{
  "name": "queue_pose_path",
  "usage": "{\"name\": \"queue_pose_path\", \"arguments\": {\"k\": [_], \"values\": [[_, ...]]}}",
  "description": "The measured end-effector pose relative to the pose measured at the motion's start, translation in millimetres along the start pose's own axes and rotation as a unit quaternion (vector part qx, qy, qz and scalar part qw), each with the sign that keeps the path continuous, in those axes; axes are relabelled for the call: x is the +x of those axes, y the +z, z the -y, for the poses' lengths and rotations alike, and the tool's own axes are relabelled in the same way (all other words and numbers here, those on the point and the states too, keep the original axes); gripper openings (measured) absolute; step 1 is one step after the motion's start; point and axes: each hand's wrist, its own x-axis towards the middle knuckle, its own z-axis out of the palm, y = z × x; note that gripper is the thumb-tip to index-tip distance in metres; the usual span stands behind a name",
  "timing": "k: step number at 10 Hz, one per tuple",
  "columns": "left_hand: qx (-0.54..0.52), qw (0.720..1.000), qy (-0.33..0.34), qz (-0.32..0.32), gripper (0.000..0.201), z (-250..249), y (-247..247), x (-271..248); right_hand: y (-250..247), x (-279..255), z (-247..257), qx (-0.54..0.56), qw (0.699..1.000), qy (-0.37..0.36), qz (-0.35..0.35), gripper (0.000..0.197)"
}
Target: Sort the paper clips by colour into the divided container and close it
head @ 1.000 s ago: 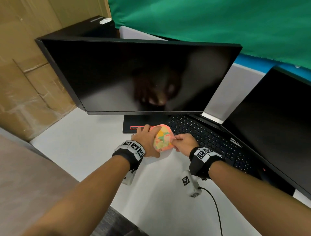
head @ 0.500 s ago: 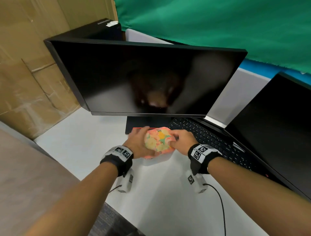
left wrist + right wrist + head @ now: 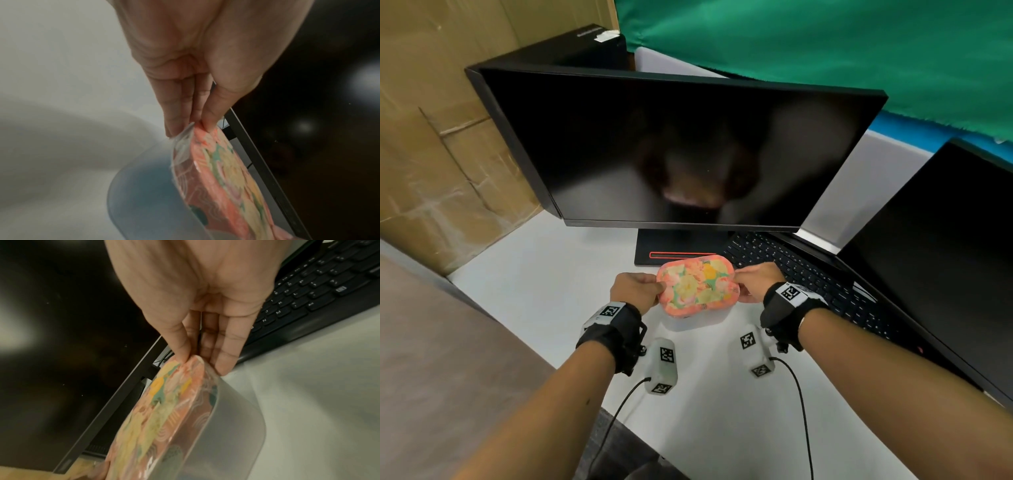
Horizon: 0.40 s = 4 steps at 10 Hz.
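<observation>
A floral pink lid (image 3: 697,286) is held above a translucent container (image 3: 698,320) that stands on the white desk in front of the monitor base. My left hand (image 3: 650,287) pinches the lid's left end and my right hand (image 3: 741,277) pinches its right end. In the left wrist view the thumb and fingers of the left hand (image 3: 191,128) clamp the lid (image 3: 226,186) at its edge over the container (image 3: 144,194), which shows a blue tint inside. In the right wrist view the right hand (image 3: 201,363) grips the lid (image 3: 164,402) beside the container wall (image 3: 236,418). No paper clips show.
A large dark monitor (image 3: 671,154) stands just behind, its base (image 3: 674,250) touching distance from the lid. A black keyboard (image 3: 808,270) lies to the right, under a second screen (image 3: 945,257). Cardboard (image 3: 431,154) lines the left side. Two cables trail off my wrists.
The lid has turned from a steep tilt to lying nearly flat over the container. My hands have spread apart to its two ends.
</observation>
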Motion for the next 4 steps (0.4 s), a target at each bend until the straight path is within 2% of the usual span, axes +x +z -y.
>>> {"name": "queue_pose_path", "arguments": {"k": [2,3,4], "values": [[0.002,1.000,0.018,-0.014,0.014,-1.4,1.2,-4.5,4.3,-2.5,-4.2,0.022,1.000,0.011,0.007,0.007],[0.030,0.999,0.020,0.002,0.012,-10.5,1.3,-6.9,1.7,-5.8,0.0,0.011,1.000,0.008,-0.004,0.005],[0.113,0.990,0.068,-0.042,0.020,-2.9,-1.1,-11.0,7.1,-16.0,-18.9,-0.024,1.000,-0.007,-0.004,0.012]]}}
